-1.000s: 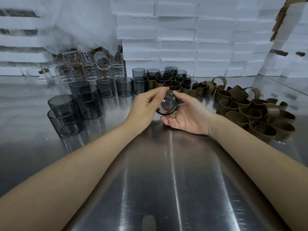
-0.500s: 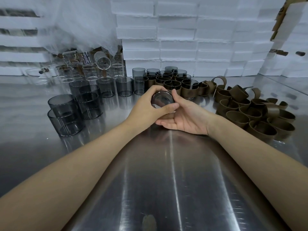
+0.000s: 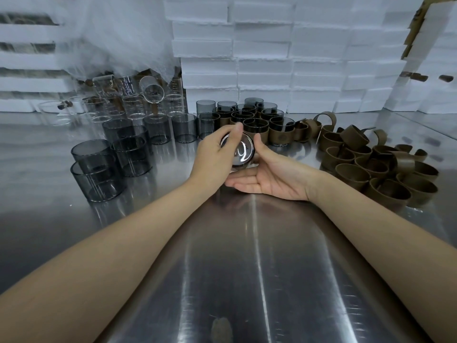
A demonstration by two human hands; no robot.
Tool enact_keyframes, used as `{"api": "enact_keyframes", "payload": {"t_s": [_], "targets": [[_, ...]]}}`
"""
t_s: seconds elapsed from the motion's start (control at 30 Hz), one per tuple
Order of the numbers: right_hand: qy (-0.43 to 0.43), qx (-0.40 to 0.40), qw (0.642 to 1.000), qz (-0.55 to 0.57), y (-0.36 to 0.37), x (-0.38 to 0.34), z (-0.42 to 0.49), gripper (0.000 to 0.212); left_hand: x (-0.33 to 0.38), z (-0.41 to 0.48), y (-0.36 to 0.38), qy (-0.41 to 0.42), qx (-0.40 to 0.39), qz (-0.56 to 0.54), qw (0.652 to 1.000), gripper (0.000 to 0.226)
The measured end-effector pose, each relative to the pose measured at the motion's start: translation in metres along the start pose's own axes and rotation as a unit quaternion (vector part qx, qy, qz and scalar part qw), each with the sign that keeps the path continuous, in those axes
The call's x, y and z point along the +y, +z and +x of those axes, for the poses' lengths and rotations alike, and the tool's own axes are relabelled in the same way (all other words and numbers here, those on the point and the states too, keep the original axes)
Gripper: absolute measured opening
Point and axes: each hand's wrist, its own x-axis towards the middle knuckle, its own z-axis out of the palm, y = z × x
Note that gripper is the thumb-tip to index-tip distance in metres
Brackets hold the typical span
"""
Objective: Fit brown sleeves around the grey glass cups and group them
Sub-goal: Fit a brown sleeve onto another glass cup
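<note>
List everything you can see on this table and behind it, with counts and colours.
held cup: one, grey glass, centre, between both hands
bare cups: several, grey, left of table
clear glasses: several, colourless, back left
sleeved cups: a cluster, grey with brown, back centre
loose sleeves: a pile, brown, right
foam boxes: many, white, stacked behind
table: one, steel, underneath
left hand: grips held cup
right hand: fingers straight, under the cup

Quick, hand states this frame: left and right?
Left hand: fingers curled round the grey glass cup, holding it.
Right hand: open, palm up, fingers straight under the cup, thumb against its side.
</note>
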Motion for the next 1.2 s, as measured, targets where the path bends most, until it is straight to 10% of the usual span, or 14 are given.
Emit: {"api": "enact_keyframes", "payload": {"t_s": [0.37,0.87,1.07,1.2], "targets": [[-0.020,-0.017,0.999,0.021,0.002,-0.003,-0.010,0.038,-0.001,0.002,-0.005,-0.006,-0.022,-0.030,0.999,0.023],[-0.103,0.114,0.988,-0.028,0.017,0.004,-0.002,0.044,-0.001,-0.004,-0.006,0.074,-0.009,0.080,0.994,0.036],[-0.215,0.356,0.854,-0.312,0.000,0.005,0.003,0.042,-0.001,-0.007,-0.002,0.220,-0.127,0.213,0.944,0.041],[-0.251,0.360,0.743,-0.506,-0.007,0.007,0.002,0.022,0.001,-0.013,0.009,0.284,-0.185,0.391,0.856,0.050]]}}
